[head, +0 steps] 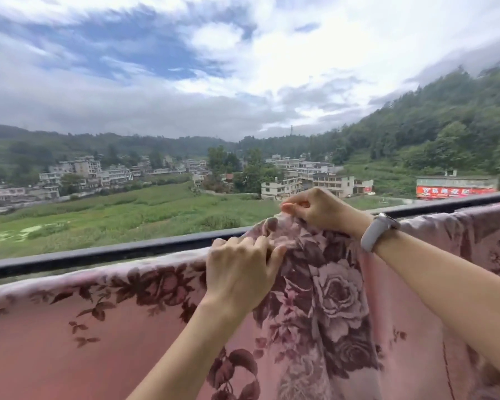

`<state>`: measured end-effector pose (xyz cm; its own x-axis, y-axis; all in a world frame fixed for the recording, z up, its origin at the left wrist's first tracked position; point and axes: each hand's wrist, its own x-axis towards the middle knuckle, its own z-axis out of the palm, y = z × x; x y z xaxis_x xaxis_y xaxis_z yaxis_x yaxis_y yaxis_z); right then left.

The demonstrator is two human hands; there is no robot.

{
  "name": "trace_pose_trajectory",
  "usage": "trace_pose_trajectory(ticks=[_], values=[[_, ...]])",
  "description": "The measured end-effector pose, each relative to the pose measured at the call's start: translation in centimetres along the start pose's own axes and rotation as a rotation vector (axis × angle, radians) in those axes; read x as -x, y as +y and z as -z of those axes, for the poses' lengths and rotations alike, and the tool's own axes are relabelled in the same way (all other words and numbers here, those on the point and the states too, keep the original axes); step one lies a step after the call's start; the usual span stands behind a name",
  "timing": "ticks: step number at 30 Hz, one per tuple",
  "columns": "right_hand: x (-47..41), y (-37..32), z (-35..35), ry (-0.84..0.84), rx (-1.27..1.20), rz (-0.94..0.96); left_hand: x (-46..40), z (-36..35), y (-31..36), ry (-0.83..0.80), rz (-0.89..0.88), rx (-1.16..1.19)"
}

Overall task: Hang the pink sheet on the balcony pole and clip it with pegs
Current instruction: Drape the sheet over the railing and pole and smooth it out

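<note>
Fingers [243,249] of the left hand [240,272] curl into a bunched fold of the pink sheet [324,298] at frame centre, draped over the dark balcony pole [98,255]. Just above, the right hand [315,209] pinches its raised edge. No peg visible; let go and that bunch could slide off outward.

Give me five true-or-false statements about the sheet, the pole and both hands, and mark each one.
1. The pink floral sheet drapes over the dark balcony pole. True.
2. The left hand hangs free. False: it grips a bunched fold of the sheet.
3. The right hand pinches the sheet's raised top. True.
4. A grey wristband sits on the left wrist. False: the right wrist.
5. Several pegs already clip the sheet. False: none is visible.
</note>
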<state>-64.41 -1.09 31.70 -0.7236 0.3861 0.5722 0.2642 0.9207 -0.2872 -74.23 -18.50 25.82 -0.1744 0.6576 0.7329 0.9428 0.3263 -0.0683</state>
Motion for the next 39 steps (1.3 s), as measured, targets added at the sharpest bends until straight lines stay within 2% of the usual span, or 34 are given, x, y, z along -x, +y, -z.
trace_pose_trajectory(ticks=[1,3,7,12,15,18,22,24,28,30,35,39], values=[[1.3,1.7,0.5,-0.057,-0.012,0.020,0.0,-0.2,0.7,0.012,0.048,-0.006],[4.4,5.2,1.7,-0.032,0.040,0.097,-0.5,-0.7,2.7,0.066,0.095,0.021],[9.2,11.4,4.9,0.098,0.198,0.326,-2.6,-2.5,9.1,0.050,0.020,0.085],[11.2,17.0,7.7,0.158,0.260,0.414,-6.3,-5.3,16.7,-0.006,-0.012,-0.004],[11.0,19.2,9.2,0.254,0.175,0.345,-8.7,-7.4,21.2,-0.043,-0.034,0.021],[10.9,20.9,10.2,0.306,0.155,0.284,-10.3,-8.5,23.5,0.005,0.032,0.070],[12.3,27.3,13.6,0.383,0.033,0.054,-13.3,-10.5,27.4,0.069,0.067,0.192],[14.5,32.0,15.5,0.386,0.112,-0.035,-14.8,-11.4,30.4,0.096,-0.008,0.226],[19.6,40.4,19.0,0.445,0.298,-0.144,-18.3,-15.0,38.9,-0.061,-0.185,0.206],[21.1,43.9,21.0,0.460,0.334,-0.168,-20.0,-17.2,43.8,-0.078,-0.242,0.169],[24.1,54.3,26.9,0.458,0.392,-0.273,-25.1,-21.9,55.1,-0.031,-0.305,0.198],[25.6,62.6,32.2,0.347,0.448,-0.380,-29.2,-24.9,63.1,-0.060,-0.283,0.216]])
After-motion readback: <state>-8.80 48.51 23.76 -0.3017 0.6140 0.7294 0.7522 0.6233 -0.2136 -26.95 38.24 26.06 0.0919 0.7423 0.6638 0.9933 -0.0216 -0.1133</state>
